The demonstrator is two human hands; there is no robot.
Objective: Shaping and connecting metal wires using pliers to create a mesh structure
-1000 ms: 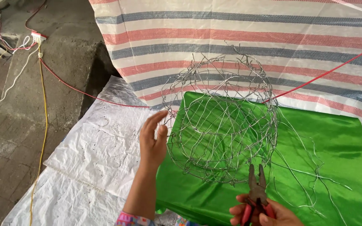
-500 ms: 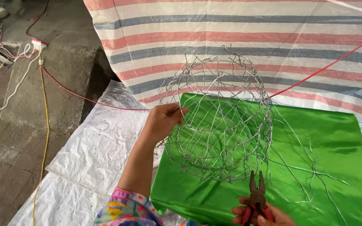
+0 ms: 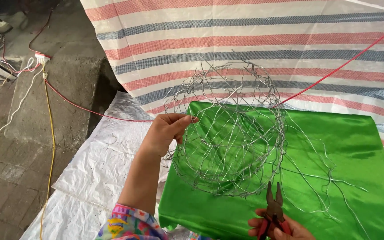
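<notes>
Round silver wire-mesh basket frame (image 3: 227, 133), upright on shiny green satin cloth (image 3: 343, 160), its open mouth facing near. Left hand (image 3: 165, 133) pinches its left rim. Right hand (image 3: 276, 227), near, below frame, grips red-handled pliers (image 3: 273, 209), jaws closed, pointing up.

Left hand (image 3: 165, 132) moved from open beside wire frame (image 3: 230, 133) to gripping it.

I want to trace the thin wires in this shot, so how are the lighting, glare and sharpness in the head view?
Head view: soft, even daylight with faint shadows; the green satin cloth shows mild sheen but no harsh glare; the wire frame is sharp against the green, harder to follow against the striped tarp; left hand and pliers are unblurred; the right hand is cropped at the bottom edge.
</notes>
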